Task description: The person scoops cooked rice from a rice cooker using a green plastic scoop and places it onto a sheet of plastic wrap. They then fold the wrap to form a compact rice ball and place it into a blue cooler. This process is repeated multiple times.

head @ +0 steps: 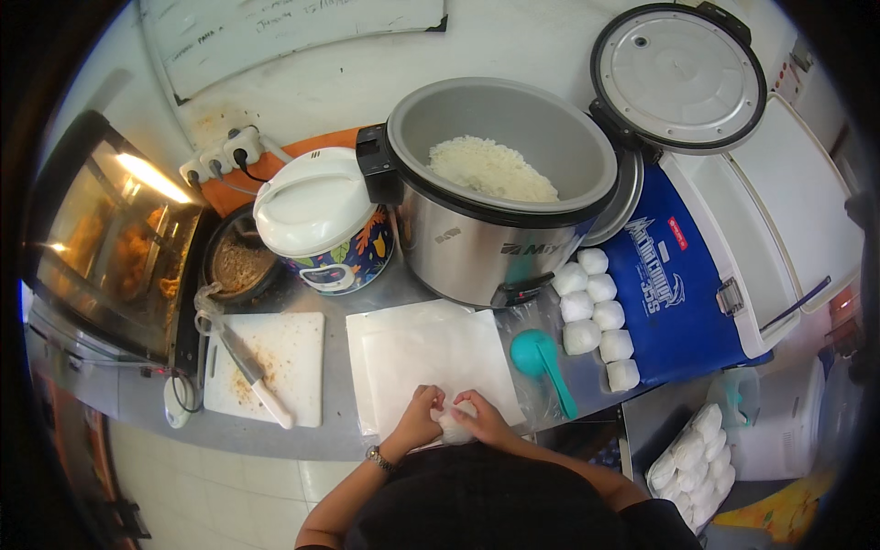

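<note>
My left hand (421,421) and my right hand (484,421) are curled around a small white bundle (456,427) at the front edge of the counter. The bundle looks like paper-wrapped rice, though my fingers cover part of it. Beneath lies a stack of white paper sheets (430,350). To the right rests a turquoise rice scoop (543,368) on clear plastic. Several round white paper-wrapped portions (581,337) stand in two rows beyond the scoop. Behind the paper is a large open rice cooker (474,251) with cooked rice (491,168) inside.
A knife (258,381) lies across a crumb-strewn cutting board (302,371) at left. Near it are a lit food warmer (117,254), a dark pan (240,258) and a smaller rice cooker (323,220). An open blue cooler (674,275) and more wrapped bundles (694,467) are at right.
</note>
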Tool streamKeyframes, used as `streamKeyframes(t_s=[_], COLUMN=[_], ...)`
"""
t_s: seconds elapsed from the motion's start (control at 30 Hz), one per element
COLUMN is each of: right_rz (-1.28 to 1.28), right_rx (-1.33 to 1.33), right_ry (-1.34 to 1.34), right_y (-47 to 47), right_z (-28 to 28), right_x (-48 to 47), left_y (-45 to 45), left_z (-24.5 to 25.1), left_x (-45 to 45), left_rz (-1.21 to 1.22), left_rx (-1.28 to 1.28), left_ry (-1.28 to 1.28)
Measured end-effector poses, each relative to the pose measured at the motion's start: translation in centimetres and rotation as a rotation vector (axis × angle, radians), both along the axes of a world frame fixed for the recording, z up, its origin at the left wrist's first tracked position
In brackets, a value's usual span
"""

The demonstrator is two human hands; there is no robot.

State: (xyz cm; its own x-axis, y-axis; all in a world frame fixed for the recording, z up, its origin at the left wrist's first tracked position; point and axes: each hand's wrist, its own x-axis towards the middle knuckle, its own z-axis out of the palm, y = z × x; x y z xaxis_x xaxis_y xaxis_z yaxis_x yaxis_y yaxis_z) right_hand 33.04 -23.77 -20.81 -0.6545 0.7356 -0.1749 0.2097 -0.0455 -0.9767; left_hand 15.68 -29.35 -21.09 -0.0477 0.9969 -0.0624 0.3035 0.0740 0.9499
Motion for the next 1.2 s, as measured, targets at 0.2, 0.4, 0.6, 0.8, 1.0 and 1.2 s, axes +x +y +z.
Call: streamKeyframes(t_s=[0.2, 0.4, 0.6, 0.8, 1.0, 1.2], right_rz=[-0.04, -0.15, -0.152, -0.479, -0.31, -0.569], right_rx=[-0.368, -0.513, -0.099, 0.599, 1.18, 0.904], right_ry=[0.269, 0.369, 0.287, -0.774, -0.634, -0.701], right_y=[0.7, -1.0, 2.0, 9.6, 11.9, 6.2], right_z=[-0.3, -1.5, 1.3, 5.6, 2.2, 1.6], right_x=[0.0, 1.1, 5.5, 16.7, 18.0, 18.8], left_y=[3.2, 3.6, 4.4, 4.4, 3.2, 1.3], left_z=[4.3, 8.5, 9.6, 7.7, 5.5, 3.4], left_x=[0.2, 2.2, 5.1, 4.7, 3.4, 0.5], left_rz=[-0.359, -0.452, -0.281, -0.135, -0.279, -0.137], left_rx=[0.158, 0.286, 0.501, 0.373, 0.285, 0.244], left_ry=[0.101, 0.436, 0.522, 0.299, 0.397, 0.44])
